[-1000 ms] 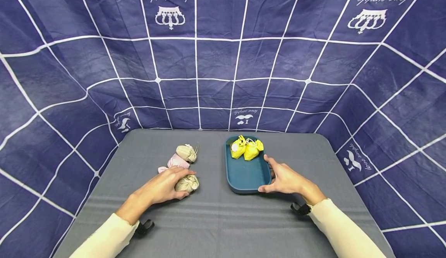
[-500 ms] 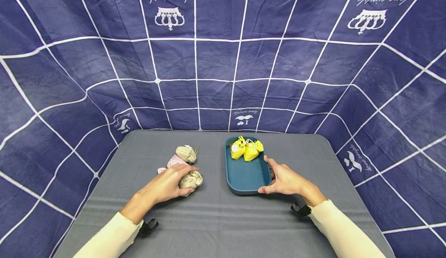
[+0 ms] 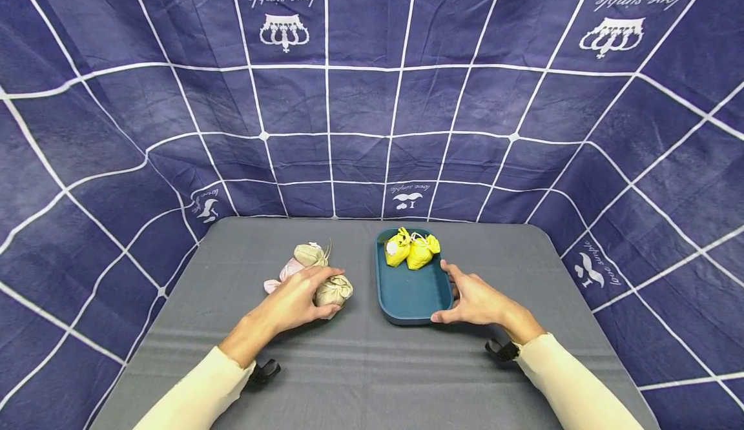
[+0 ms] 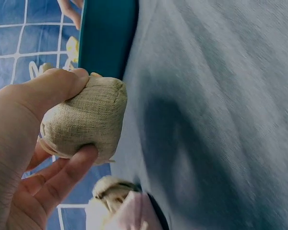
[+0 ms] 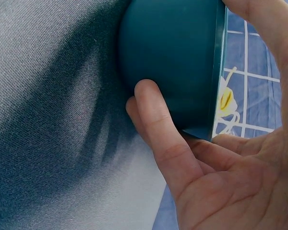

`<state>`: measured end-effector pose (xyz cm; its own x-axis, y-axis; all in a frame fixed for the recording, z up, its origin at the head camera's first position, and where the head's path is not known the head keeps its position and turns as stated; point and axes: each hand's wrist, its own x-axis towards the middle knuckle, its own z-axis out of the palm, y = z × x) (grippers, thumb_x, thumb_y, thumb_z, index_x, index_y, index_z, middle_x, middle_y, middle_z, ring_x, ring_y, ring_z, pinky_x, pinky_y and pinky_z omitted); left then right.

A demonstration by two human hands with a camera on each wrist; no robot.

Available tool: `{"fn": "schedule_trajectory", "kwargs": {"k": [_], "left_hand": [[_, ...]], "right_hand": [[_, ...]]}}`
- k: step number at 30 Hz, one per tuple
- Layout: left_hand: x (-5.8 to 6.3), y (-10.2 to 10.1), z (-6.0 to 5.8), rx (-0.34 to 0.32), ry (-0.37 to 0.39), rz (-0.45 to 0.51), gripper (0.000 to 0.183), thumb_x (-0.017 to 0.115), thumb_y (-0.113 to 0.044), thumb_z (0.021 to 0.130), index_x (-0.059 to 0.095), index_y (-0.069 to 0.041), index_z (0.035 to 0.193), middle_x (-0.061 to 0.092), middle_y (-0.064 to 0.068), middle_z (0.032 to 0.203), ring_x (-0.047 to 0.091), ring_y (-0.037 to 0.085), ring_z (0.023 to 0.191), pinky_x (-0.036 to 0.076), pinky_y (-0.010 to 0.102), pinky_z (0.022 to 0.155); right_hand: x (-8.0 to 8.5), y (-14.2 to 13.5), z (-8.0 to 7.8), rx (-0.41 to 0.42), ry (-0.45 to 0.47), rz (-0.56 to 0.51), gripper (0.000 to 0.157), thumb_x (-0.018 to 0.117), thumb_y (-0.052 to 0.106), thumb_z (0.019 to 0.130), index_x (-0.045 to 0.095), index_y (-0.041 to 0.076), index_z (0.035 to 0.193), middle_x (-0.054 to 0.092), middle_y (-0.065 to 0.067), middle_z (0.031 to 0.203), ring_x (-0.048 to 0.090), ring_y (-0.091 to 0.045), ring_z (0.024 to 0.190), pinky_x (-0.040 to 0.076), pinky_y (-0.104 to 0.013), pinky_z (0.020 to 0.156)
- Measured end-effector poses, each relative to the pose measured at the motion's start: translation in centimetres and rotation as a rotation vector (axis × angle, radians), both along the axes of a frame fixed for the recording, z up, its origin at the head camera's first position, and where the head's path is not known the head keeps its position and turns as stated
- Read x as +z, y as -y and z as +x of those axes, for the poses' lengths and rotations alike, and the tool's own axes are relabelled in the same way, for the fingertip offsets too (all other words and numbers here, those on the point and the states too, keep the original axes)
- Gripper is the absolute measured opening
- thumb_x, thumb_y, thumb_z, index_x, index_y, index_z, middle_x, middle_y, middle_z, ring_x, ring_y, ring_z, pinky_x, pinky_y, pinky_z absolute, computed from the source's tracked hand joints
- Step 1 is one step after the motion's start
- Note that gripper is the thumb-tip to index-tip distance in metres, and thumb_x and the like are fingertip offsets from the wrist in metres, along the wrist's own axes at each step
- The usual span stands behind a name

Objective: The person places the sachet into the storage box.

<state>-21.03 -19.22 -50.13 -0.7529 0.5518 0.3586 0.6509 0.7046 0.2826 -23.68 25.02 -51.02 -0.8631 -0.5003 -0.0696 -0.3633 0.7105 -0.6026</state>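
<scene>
My left hand (image 3: 296, 297) holds a beige cloth drawstring pouch (image 4: 89, 117) between thumb and fingers, lifted off the table as the left wrist view shows. Behind that hand lie another beige pouch (image 3: 310, 254) and a pink pouch (image 3: 290, 267), which the hand partly covers. To the right stands a teal tray (image 3: 409, 297) with rounded corners. Two yellow pouches, one (image 3: 397, 250) beside the other (image 3: 422, 252), sit at its far end. My right hand (image 3: 479, 297) grips the tray at its near right corner, fingers against the outer wall (image 5: 173, 57) and thumb by the rim.
Grey cloth covers the table (image 3: 360, 378). A dark blue curtain (image 3: 360, 101) with white grid lines stands behind it and along both sides. Black straps (image 3: 264, 372) are worn at both wrists.
My left hand has raised the beige pouch and moved it right toward the tray, uncovering more of the beige pouch behind. The right hand and tray have stayed in place.
</scene>
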Motion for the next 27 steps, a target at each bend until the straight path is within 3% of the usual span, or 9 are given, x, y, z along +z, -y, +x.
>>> {"fn": "schedule_trajectory", "kwargs": {"k": [8, 27], "left_hand": [[0.8, -2.3, -0.5, 0.003, 0.012, 0.044, 0.068, 0.102, -0.031, 0.09, 0.073, -0.017, 0.15, 0.084, 0.003, 0.135, 0.081, 0.02, 0.122, 0.068, 0.044, 0.105], [1.8, -6.4, -1.4, -0.007, 0.015, 0.072, 0.071, 0.101, -0.035, 0.09, 0.072, -0.018, 0.152, 0.082, 0.005, 0.139, 0.08, 0.025, 0.129, 0.067, 0.046, 0.109]], "right_hand": [[0.1, 0.0, 0.1, -0.003, -0.014, 0.014, 0.131, 0.103, 0.053, 0.084, 0.033, -0.011, 0.175, 0.076, -0.032, 0.146, 0.081, -0.021, 0.109, 0.068, -0.043, 0.097], [0.1, -0.1, 0.0, 0.004, -0.012, 0.002, 0.131, 0.103, 0.052, 0.084, 0.032, -0.012, 0.174, 0.076, -0.03, 0.144, 0.079, -0.018, 0.107, 0.067, -0.039, 0.094]]}}
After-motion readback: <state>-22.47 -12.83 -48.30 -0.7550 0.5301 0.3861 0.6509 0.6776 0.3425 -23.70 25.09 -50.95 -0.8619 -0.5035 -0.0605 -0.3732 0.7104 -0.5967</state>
